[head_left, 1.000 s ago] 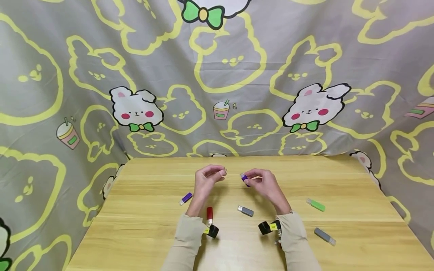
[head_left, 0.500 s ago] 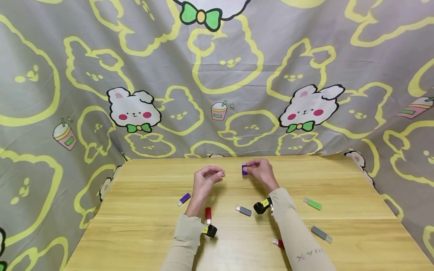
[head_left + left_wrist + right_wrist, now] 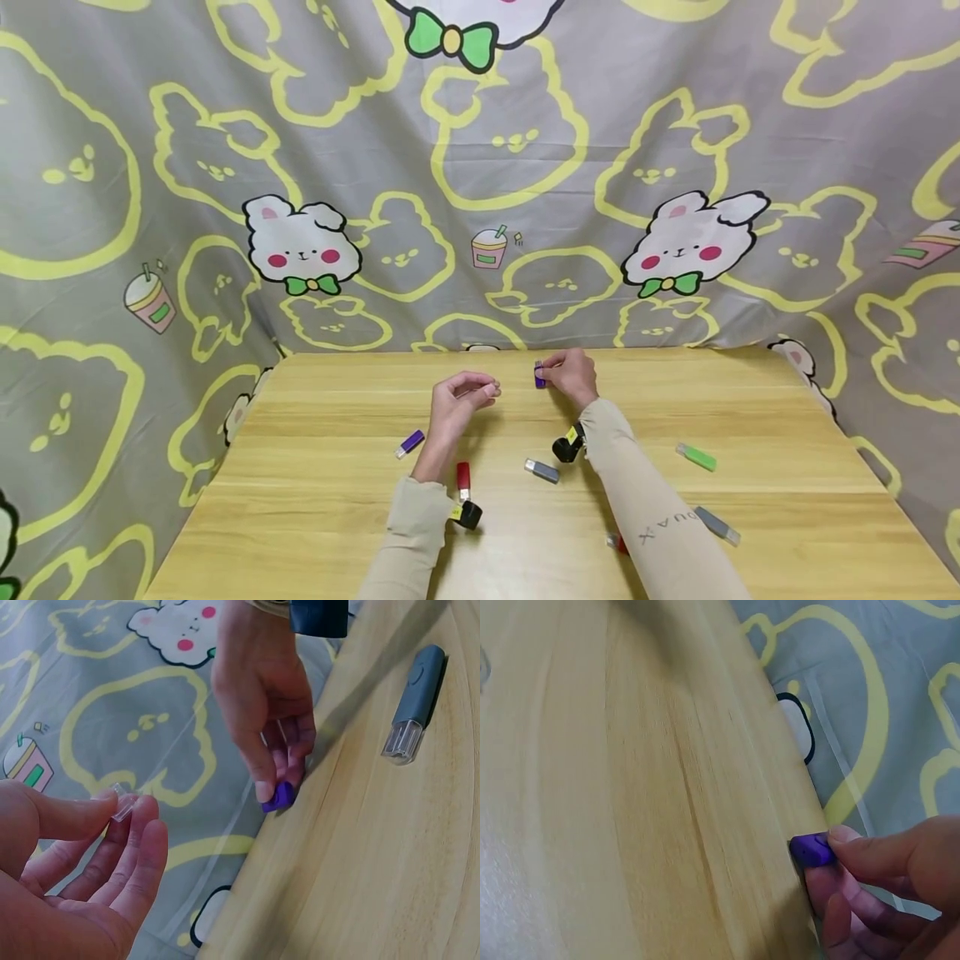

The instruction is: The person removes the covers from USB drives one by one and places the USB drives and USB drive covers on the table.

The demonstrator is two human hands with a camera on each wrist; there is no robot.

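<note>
My right hand [image 3: 572, 375] pinches a small purple USB stick [image 3: 539, 375] near the table's far edge; the purple stick [image 3: 814, 850] shows at my fingertips in the right wrist view and again as the purple stick [image 3: 280, 796] in the left wrist view. My left hand [image 3: 459, 396] is raised mid-table with fingers curled, pinching a small clear cap [image 3: 122, 803] between thumb and fingertips.
On the wooden table [image 3: 337, 533] lie a purple stick [image 3: 410, 443], a red stick [image 3: 463, 478], a grey stick [image 3: 542, 470], a green stick [image 3: 697, 457], another grey stick [image 3: 717, 525] and a red piece [image 3: 617, 543] by my right sleeve. A bunny-print cloth [image 3: 480, 167] hangs behind.
My right hand has carried the purple stick away from me toward the table's far edge. The left hand has stayed almost in place with the clear cap.
</note>
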